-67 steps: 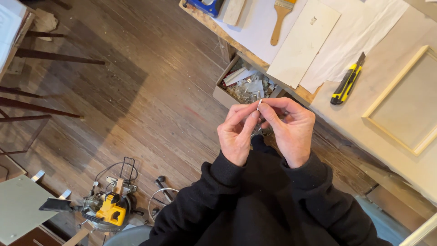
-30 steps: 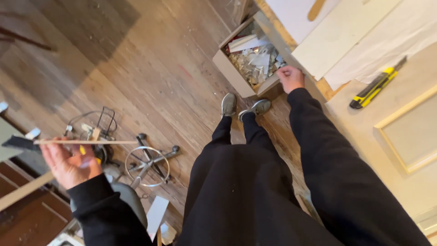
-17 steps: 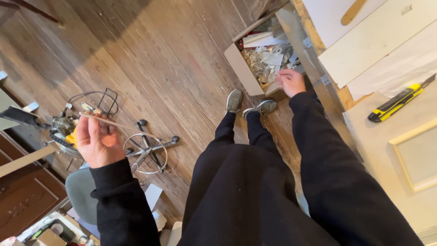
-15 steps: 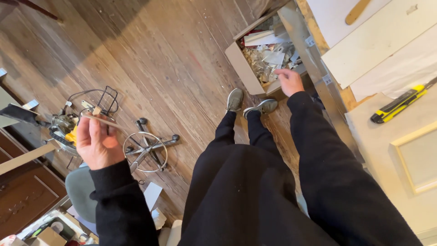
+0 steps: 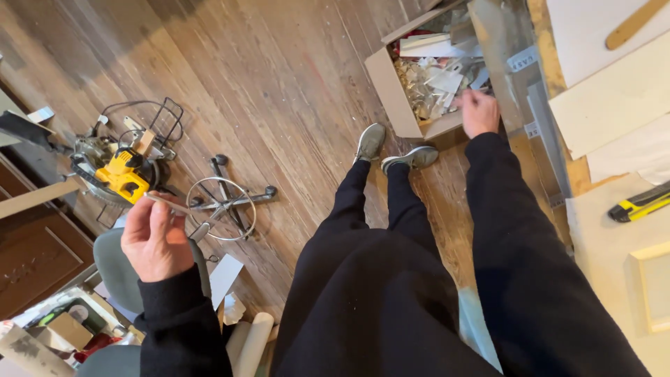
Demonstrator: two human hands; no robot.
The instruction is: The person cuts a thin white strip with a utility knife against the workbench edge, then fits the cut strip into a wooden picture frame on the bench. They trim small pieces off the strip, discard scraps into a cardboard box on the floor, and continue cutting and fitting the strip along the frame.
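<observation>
— How far along is the sorting?

— Midway, I'd judge. The left hand [image 5: 157, 241], at eight o'clock, is pinching a thin wooden strip [image 5: 167, 204] between closed fingers.

— And the other?

— The right hand [image 5: 480, 112], at one o'clock, is reaching into the cardboard box [image 5: 391, 91] of scraps; its grip I cannot tell.

Open brown cardboard box [image 5: 391, 91] on wooden floor, tucked against desk edge [image 5: 551, 105], flaps up, filled with pale scraps and silvery bits. Right hand [image 5: 480, 112] at its near corner. Small white rectangular label [image 5: 522, 60] with dark print on clear sheet beside box; second, smaller white label [image 5: 533, 130] lower on same edge. No screens or signs.
</observation>
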